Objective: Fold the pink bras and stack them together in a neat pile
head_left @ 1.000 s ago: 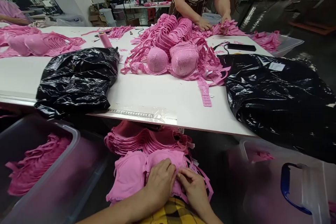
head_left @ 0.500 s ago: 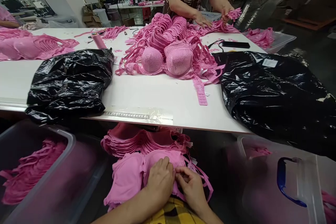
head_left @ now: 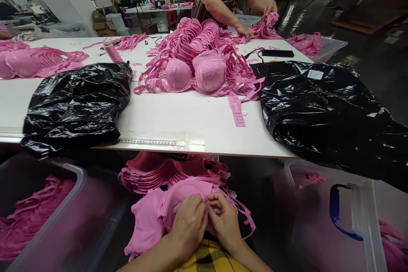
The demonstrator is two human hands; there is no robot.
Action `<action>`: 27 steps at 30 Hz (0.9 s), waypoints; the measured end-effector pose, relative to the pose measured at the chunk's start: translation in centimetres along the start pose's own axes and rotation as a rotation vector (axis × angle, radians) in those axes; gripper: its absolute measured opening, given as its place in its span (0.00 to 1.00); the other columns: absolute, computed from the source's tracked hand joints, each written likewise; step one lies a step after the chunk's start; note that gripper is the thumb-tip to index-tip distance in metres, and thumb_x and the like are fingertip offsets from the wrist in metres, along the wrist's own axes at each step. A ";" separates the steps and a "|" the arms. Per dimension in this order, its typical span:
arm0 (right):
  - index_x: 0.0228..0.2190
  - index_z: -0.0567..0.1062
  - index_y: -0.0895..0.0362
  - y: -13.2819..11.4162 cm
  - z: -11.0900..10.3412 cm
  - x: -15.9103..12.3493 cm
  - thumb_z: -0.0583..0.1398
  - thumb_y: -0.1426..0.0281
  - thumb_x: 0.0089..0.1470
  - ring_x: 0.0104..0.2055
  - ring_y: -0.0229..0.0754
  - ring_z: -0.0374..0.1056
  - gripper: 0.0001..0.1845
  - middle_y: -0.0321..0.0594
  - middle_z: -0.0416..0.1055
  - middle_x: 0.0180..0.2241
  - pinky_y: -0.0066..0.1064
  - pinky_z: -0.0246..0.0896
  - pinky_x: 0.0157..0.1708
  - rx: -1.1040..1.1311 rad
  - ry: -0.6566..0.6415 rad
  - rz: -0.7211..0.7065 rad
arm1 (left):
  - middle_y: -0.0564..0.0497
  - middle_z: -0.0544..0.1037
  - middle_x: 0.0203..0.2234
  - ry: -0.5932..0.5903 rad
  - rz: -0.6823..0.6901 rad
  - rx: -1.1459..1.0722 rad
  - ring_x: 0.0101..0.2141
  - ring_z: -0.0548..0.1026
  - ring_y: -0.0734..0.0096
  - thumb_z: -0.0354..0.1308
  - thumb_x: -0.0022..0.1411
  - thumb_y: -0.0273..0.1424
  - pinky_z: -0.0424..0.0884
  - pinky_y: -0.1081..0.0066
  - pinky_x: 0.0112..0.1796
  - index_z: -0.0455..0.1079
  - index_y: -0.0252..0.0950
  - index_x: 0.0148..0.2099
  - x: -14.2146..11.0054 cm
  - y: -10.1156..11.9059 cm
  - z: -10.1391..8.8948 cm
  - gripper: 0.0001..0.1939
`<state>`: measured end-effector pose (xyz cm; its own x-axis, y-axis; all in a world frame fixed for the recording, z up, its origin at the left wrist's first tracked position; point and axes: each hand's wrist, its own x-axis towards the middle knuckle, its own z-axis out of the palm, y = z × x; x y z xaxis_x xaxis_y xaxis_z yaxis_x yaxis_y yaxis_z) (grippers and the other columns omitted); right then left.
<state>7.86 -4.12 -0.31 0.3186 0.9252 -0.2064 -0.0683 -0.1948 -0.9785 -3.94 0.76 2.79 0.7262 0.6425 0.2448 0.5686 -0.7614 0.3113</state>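
A pink bra (head_left: 148, 223) lies across my lap, its inner side facing up. My left hand (head_left: 191, 220) is closed on the edge of its right cup, fingers bunched. Close beside it, my right hand (head_left: 222, 220) pinches the same edge between thumb and fingers. The fingertips of both hands nearly meet, and the exact bit of fabric between them is hidden. Loose pink straps (head_left: 247, 216) trail to the right of my right hand. Just beyond the bra, under the table edge, sits a stack of nested pink bras (head_left: 159, 174).
The white table (head_left: 159, 114) carries a large pile of pink bras (head_left: 208, 74), a black plastic bag (head_left: 76, 106) at left and another black bag (head_left: 318, 110) at right. Clear plastic bins (head_left: 79, 178) with pink garments flank me. Across the table, a co-worker's hands (head_left: 244, 30) handle pink pieces.
My hands have drawn closer together and the bra's cup has been lifted and folded slightly. The view has shifted a little. The co-worker's hands have moved over the pink pieces.
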 end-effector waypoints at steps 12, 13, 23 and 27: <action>0.19 0.57 0.55 -0.7 -0.1 1.7 0.59 0.59 0.48 0.21 0.32 0.46 0.19 0.27 0.49 0.18 0.23 0.44 0.20 0.073 -0.207 0.061 | 0.50 0.70 0.23 0.094 -0.028 -0.184 0.25 0.69 0.70 0.45 0.62 0.24 0.67 0.72 0.26 0.65 0.34 0.29 0.6 -0.6 -0.8 0.10; 0.19 0.56 0.55 -0.7 -0.1 1.8 0.59 0.58 0.49 0.20 0.32 0.44 0.19 0.26 0.47 0.18 0.23 0.41 0.19 0.086 -0.210 0.064 | 0.50 0.70 0.23 0.091 -0.005 -0.179 0.26 0.70 0.70 0.45 0.62 0.24 0.68 0.72 0.27 0.65 0.34 0.30 0.7 -0.8 -1.2 0.11; 0.23 0.61 0.55 -1.6 -1.3 2.8 0.60 0.53 0.46 0.23 0.34 0.50 0.20 0.28 0.53 0.22 0.24 0.53 0.24 0.182 -0.089 0.089 | 0.43 0.77 0.41 -0.020 0.229 0.167 0.41 0.74 0.61 0.47 0.63 0.29 0.71 0.62 0.40 0.65 0.32 0.52 -2.9 -3.4 -3.5 0.16; 0.25 0.63 0.55 -1.9 -1.5 2.7 0.62 0.50 0.41 0.19 0.31 0.46 0.22 0.25 0.50 0.18 0.22 0.47 0.18 0.200 -0.090 0.138 | 0.42 0.70 0.52 -0.056 0.282 0.205 0.51 0.68 0.57 0.46 0.59 0.23 0.68 0.60 0.46 0.58 0.30 0.59 -2.7 -2.9 -3.4 0.24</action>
<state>10.26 -1.70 0.97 0.2080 0.9214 -0.3282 -0.2933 -0.2613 -0.9196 -8.88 1.51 4.34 0.8825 0.4031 0.2421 0.4045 -0.9134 0.0463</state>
